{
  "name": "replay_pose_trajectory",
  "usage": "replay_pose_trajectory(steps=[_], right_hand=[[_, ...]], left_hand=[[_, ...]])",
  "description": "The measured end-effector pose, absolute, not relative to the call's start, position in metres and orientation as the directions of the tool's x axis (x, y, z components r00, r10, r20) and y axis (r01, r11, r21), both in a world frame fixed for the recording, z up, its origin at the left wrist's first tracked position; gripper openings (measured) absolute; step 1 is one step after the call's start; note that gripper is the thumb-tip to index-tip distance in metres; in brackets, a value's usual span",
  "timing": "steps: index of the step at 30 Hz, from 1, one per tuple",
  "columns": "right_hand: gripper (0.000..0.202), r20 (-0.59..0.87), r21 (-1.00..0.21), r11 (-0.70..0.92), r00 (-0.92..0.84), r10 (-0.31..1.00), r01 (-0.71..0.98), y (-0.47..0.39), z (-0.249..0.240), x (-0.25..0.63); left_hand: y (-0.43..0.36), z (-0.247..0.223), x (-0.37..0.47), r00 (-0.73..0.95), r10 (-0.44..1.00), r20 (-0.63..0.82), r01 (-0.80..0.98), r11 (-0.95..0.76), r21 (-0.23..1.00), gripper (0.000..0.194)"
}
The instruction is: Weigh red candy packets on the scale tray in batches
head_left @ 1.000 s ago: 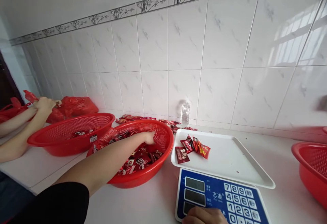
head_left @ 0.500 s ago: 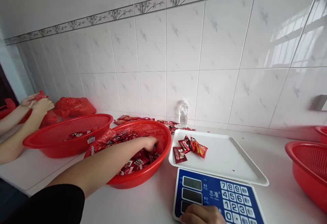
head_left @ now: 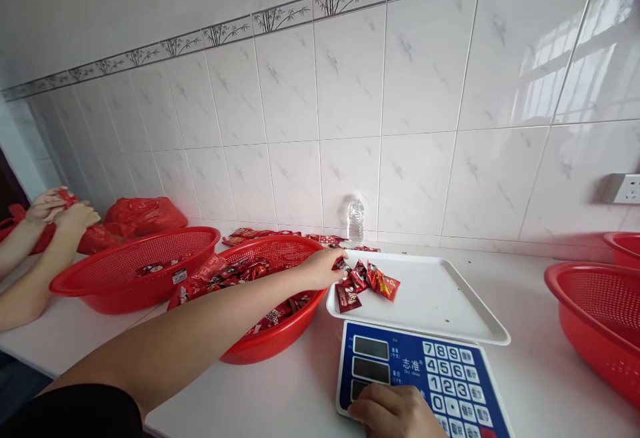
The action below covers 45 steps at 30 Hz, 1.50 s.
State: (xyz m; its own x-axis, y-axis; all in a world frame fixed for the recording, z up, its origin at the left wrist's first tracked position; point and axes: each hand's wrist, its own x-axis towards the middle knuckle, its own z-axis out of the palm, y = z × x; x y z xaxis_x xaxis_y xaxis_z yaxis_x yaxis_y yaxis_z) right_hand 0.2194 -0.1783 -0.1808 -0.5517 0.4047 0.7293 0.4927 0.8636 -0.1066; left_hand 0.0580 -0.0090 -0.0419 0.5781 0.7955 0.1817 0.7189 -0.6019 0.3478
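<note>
My left hand (head_left: 325,268) is over the left edge of the white tray (head_left: 450,298), its fingers closed on a small dark red packet (head_left: 342,265). Beside it on the tray lie several red packets (head_left: 383,283). Below my left forearm, a red basket (head_left: 280,348) holds many more packets. My right hand (head_left: 397,411) rests with curled fingers on the lower left of the blue scale panel (head_left: 410,371), by its displays; whether anything is under the fingers is hidden.
A clear bottle (head_left: 356,221) stands by the wall near flat red packets (head_left: 260,235). Another red basket (head_left: 100,291) is at left, beside another person's hands (head_left: 65,211) and red bags (head_left: 145,217). More red baskets (head_left: 595,331) stand at right.
My left hand has come up out of the basket and moved right to the tray's edge with a packet. My right hand remains on the scale. The view has shifted slightly.
</note>
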Motion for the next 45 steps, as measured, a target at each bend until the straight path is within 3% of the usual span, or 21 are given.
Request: replay_pose_trajectory(steps=[5, 12, 17, 23, 29, 33, 38, 43, 45], right_hand=[[0.019, 0.807, -0.065, 0.861, -0.48, 0.343, 0.505, -0.175, -0.184, 0.212], [0.026, 0.86, -0.112, 0.849, -0.377, 0.343, 0.516, -0.173, -0.194, 0.205], [0.024, 0.824, -0.134, 0.854, -0.422, 0.378, 0.503, -0.175, -0.191, 0.207], [0.029, 0.765, -0.13, 0.869, -0.509, 0.395, 0.478, -0.178, -0.177, 0.212], [0.028, 0.769, -0.13, 0.875, -0.51, 0.386, 0.466, -0.178, -0.175, 0.214], [0.028, 0.767, -0.137, 0.873, -0.508, 0.393, 0.468, -0.178, -0.175, 0.214], [0.028, 0.779, -0.112, 0.88, -0.509, 0.366, 0.462, -0.177, -0.172, 0.214], [0.027, 0.778, -0.122, 0.878, -0.504, 0.374, 0.463, -0.177, -0.172, 0.213], [0.028, 0.776, -0.131, 0.877, -0.503, 0.38, 0.462, -0.177, -0.173, 0.213]], left_hand=[[-0.031, -0.053, 0.072, 0.624, 0.779, 0.066, 0.742, -0.617, 0.263, 0.077], [-0.042, -0.051, 0.088, 0.689, 0.724, -0.019, 0.714, -0.675, 0.188, 0.083], [-0.041, -0.051, 0.093, 0.727, 0.685, -0.05, 0.68, -0.707, 0.197, 0.076], [-0.03, -0.06, 0.1, 0.768, 0.632, 0.101, 0.608, -0.77, 0.191, 0.054], [-0.01, -0.061, 0.11, 0.659, 0.725, 0.2, 0.645, -0.681, 0.346, 0.038], [-0.004, -0.055, 0.111, 0.608, 0.777, 0.162, 0.708, -0.623, 0.334, 0.036], [-0.012, -0.059, 0.111, 0.619, 0.773, 0.14, 0.753, -0.635, 0.172, 0.052], [-0.034, -0.061, 0.124, 0.678, 0.73, 0.088, 0.687, -0.672, 0.275, 0.077], [-0.042, -0.059, 0.13, 0.703, 0.709, 0.065, 0.658, -0.682, 0.319, 0.078]])
